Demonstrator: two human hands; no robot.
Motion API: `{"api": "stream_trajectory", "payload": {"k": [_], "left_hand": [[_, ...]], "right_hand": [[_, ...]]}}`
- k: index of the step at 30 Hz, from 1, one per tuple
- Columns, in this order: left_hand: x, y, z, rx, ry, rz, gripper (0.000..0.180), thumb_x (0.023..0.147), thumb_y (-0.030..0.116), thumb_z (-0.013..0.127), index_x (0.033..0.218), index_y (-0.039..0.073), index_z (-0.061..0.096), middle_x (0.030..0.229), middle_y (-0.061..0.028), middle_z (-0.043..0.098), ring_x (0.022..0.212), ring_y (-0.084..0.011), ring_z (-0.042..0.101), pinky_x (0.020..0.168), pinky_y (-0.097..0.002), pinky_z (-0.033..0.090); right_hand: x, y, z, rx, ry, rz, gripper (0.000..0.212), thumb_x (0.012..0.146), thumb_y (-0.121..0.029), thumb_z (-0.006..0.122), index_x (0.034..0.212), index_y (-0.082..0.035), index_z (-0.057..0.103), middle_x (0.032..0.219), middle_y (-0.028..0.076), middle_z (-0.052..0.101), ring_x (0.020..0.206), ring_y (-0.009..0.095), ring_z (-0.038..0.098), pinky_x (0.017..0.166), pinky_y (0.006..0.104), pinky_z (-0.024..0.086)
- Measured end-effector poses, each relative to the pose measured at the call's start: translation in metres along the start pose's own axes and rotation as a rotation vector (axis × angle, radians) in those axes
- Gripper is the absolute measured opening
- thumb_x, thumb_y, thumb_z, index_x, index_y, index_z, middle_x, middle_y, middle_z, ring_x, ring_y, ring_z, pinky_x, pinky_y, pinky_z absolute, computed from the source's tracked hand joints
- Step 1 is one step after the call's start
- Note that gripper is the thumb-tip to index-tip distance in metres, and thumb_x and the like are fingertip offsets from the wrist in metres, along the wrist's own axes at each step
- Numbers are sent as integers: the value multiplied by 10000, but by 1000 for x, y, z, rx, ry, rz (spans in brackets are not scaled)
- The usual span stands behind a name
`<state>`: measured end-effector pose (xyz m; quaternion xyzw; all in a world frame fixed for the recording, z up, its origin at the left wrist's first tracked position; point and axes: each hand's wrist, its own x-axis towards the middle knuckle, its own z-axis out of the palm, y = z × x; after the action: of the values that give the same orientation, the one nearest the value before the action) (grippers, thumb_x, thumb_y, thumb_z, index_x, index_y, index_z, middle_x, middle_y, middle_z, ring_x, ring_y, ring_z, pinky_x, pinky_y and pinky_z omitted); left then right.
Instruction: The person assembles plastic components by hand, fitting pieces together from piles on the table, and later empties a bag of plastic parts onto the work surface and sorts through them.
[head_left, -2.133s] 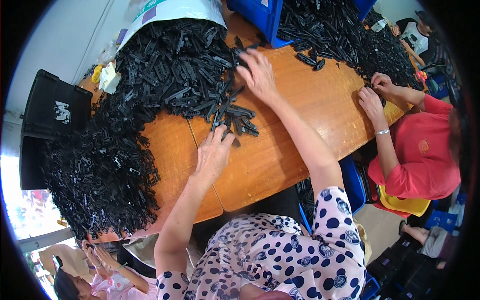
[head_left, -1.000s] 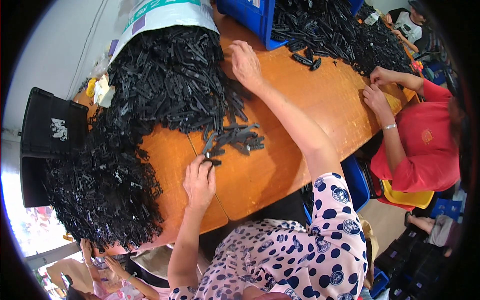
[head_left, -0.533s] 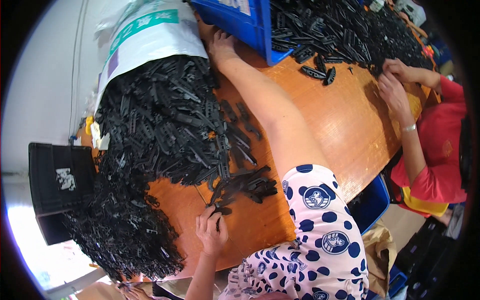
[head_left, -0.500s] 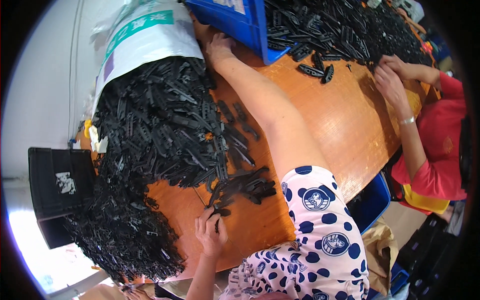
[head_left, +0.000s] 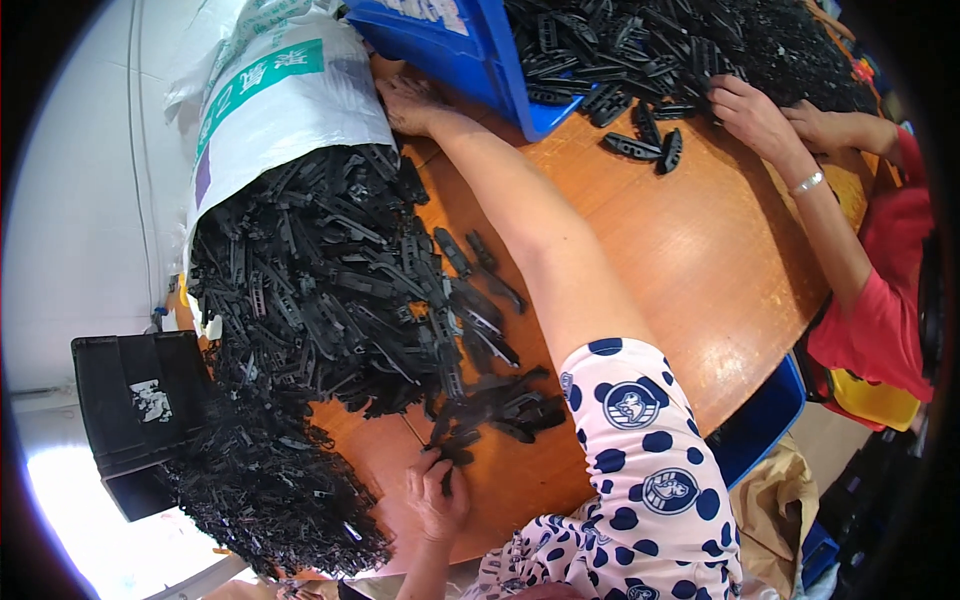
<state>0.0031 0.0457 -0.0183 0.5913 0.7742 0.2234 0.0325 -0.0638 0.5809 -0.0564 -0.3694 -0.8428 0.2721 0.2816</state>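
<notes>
My left hand (head_left: 438,500) is closed at the near table edge, its fingers curled round a small black plastic part (head_left: 447,484). Just beyond its fingertips lies a loose cluster of long black plastic parts (head_left: 505,408). My right arm reaches far across the table. At its end, my right hand (head_left: 408,106) rests against the side of a white woven sack (head_left: 290,115), close to a tilted blue bin (head_left: 470,65). Its fingertips are partly hidden, so whether they grip the sack is unclear. From the sack's mouth spills a big heap of black plastic parts (head_left: 320,270).
A mound of thin black scraps (head_left: 290,480) covers the near left, beside a black box (head_left: 140,400). Across the table at right, a co-worker in red (head_left: 880,320) handles parts from another black pile (head_left: 640,50). A blue crate (head_left: 760,420) stands below the table edge.
The whole view has shifted a little. My right hand has moved closer against the sack. My left hand still holds the black part. One of the co-worker's hands has reached to the loose parts.
</notes>
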Motion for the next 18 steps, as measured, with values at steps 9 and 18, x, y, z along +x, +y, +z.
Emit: {"api": "stream_trajectory", "payload": {"k": [9,18], "left_hand": [[7,4,-3,-67,14,-49,253,721,-12,663,941,70,569,1007,-137,599,872,-320,590,745,-386,498],[9,8,0,-66,52,-53,227,727,-5,669,923,69,582,1007,-131,607,865,-308,601,737,-385,503]], "right_hand": [[23,12,12,37,-225,-185,641,838,-530,483,1309,-95,448,1333,187,496,1258,358,437,1069,495,257],[2,9,9,-151,-379,-49,656,867,-545,387,1404,-169,377,1514,122,243,1419,308,159,1124,514,135]]}}
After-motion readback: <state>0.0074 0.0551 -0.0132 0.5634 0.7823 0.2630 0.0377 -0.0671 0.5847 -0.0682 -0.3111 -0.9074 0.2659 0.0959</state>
